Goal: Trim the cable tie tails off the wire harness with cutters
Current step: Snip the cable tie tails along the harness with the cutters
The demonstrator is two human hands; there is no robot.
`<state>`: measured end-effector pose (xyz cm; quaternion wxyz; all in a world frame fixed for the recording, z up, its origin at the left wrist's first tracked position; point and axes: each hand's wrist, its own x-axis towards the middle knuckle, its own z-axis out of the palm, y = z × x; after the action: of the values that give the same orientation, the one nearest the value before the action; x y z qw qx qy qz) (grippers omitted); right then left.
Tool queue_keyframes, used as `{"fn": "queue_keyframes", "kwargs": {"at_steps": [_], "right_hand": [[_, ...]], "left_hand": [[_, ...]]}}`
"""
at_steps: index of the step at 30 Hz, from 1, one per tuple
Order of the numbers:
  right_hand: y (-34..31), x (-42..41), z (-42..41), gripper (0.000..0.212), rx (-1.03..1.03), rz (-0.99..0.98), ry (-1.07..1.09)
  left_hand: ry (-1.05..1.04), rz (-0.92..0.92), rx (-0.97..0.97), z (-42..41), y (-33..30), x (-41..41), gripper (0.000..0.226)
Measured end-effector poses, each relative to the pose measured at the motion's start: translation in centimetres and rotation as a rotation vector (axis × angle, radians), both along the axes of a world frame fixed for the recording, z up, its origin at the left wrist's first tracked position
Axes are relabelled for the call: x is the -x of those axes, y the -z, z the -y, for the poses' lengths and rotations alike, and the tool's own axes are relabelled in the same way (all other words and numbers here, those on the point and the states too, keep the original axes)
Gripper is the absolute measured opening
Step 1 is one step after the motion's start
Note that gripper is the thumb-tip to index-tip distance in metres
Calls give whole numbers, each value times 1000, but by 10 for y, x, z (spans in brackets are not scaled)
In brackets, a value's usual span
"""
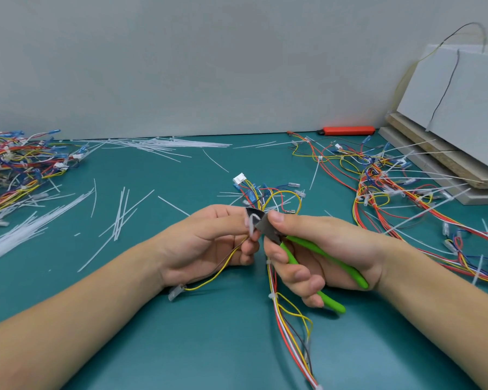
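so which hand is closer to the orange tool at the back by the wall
Right. The right hand, holding the green-handled cutters, sits below and slightly left of the orange tool. The left hand is farther left, across the harness.

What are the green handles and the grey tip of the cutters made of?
The cutters' green handles look like smooth, slightly glossy plastic or rubbery coating: bright even colour, rounded ends. The grey tip looks like dull metal, probably steel: flat, grey, sharp-edged. The right hand grips them.
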<state>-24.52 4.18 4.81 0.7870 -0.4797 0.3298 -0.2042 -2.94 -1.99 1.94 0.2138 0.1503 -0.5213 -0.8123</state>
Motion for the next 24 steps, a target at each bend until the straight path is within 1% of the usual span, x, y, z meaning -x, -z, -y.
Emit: {"fn": "queue_keyframes", "kwargs": {"at_steps": [4,9,16,20,24], "right_hand": [[3,-3,2,48,-46,39,31],[4,2,4,51,-52,39,4],[4,3,5,50,-51,30,9],[3,1,4,50,-48,16,23],[-1,-1,1,47,-17,8,10]], "left_hand": [[-12,5,-22,1,0,0,14],[7,36,17,1,-1,1,21],[13,34,15,1,-1,0,18],[-20,35,-8,1,-1,1,14],[-24,21,-15,-1,-1,1,11]]}}
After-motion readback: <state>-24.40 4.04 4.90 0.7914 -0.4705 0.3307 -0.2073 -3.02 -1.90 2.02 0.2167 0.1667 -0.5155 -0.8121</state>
